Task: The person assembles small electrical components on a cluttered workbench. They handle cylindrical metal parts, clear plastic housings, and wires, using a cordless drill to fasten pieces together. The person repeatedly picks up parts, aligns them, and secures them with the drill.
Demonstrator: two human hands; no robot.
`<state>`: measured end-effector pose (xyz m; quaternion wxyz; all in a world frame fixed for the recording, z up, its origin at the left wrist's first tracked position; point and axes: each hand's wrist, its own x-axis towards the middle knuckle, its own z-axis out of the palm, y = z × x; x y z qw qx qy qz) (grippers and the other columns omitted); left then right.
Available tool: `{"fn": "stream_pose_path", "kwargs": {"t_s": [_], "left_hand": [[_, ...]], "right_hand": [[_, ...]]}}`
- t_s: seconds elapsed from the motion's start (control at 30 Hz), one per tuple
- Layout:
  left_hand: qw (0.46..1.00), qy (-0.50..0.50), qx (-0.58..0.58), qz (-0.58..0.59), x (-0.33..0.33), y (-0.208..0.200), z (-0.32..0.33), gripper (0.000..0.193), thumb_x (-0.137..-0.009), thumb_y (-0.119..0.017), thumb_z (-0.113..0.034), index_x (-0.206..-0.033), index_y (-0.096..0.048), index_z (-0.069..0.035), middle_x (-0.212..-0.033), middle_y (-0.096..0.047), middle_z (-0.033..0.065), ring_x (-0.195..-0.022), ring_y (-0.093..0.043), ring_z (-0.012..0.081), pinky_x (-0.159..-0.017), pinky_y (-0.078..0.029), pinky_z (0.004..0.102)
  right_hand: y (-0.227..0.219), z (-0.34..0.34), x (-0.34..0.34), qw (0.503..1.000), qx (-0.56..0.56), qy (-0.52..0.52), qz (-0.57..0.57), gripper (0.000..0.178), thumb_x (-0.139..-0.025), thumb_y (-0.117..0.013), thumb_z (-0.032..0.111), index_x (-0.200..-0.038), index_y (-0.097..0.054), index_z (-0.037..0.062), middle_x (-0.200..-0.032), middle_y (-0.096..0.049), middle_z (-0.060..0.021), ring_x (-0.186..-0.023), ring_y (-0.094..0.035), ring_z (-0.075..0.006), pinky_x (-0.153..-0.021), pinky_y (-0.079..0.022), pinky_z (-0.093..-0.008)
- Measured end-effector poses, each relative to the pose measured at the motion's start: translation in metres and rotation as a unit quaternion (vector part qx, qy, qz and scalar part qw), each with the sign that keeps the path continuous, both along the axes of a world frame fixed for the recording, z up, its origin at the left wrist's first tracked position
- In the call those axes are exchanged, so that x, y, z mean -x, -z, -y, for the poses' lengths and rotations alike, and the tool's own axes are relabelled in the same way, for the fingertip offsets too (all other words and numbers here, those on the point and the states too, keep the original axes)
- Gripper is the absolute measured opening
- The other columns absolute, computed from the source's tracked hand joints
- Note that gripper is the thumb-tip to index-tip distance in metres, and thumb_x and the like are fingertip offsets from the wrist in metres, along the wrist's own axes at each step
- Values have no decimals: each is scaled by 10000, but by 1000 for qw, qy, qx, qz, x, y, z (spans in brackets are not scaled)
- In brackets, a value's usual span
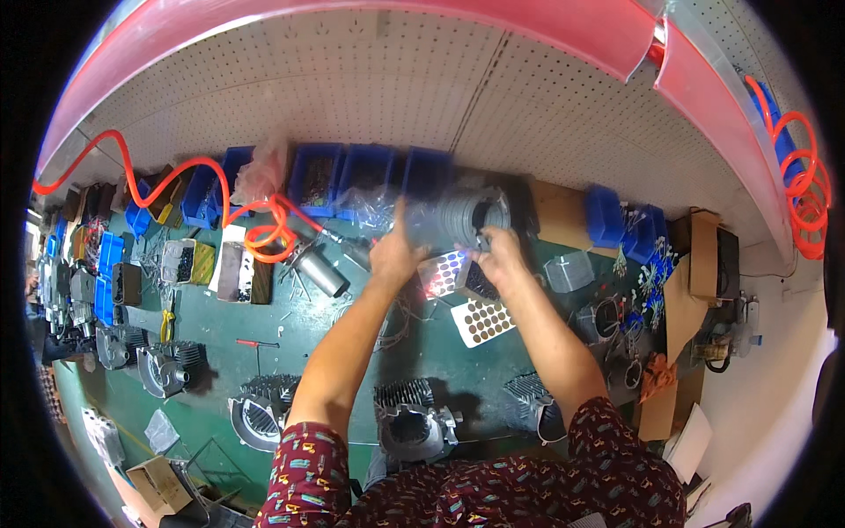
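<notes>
In the middle of the bench, my left hand [396, 257] reaches forward over the green surface. One finger points away from me, and motion smears the others. Close to its right lies a white sheet of round dark stickers [443, 274]. My right hand [502, 257] is closed at the near side of a stack of grey ringed parts [459, 217]; its fingers hide what they grip. Below that hand sits a small dark tray [481, 283]. A second sticker sheet [483, 323] with brown dots is nearer to me.
Blue bins [365, 172] line the back. An orange coiled air hose [273, 233] leads to a silver cylindrical tool [319, 271]. Finned metal housings [412, 427] stand along the front edge. A red-handled screwdriver [256, 343] and yellow pliers [167, 324] lie left. Cardboard boxes [702, 255] stand right.
</notes>
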<state>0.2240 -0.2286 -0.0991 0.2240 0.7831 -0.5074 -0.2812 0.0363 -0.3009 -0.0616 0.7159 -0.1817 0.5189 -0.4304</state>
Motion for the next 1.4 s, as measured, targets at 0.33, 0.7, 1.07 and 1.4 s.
{"fn": "stream_pose_path", "kwargs": {"t_s": [0.33, 0.7, 1.07, 1.4], "left_hand": [[839, -210, 435, -248, -89, -34, 40, 110, -929, -636, -93, -967, -639, 10, -874, -683, 87, -772, -633, 191, -727, -521, 342], [757, -405, 331, -391, -51, -77, -216, 150, -959, -659, -164, -867, -556, -107, -740, -508, -48, -607, -422, 59, -655, -486, 287], [723, -422, 306, -453, -48, -91, -302, 63, -970, -637, -105, -965, -583, -73, -808, -614, -1, -653, -577, 85, -591, -537, 270], [798, -321, 331, -388, -46, -139, -353, 117, -977, -662, -113, -1005, -591, -24, -878, -618, -14, -757, -548, 34, -665, -477, 212]], "right_hand": [[50, -25, -6, 912, 133, -289, -259, 440, -892, -581, -14, -1320, -564, 84, -1098, -683, -118, -952, -687, -259, -716, -605, -481], [99, 33, -41, 715, 164, -484, -477, 510, -765, -570, -13, -1270, -640, 8, -1104, -713, -217, -938, -723, -325, -680, -607, -424], [63, 3, -48, 614, 313, -360, -630, 302, -773, -782, 179, -995, -699, -8, -1015, -700, -279, -1011, -668, -458, -884, -545, -499], [70, 6, -33, 547, 368, -318, -681, 275, -797, -794, 187, -1024, -748, 40, -974, -738, -200, -920, -706, -404, -821, -551, -467]]}}
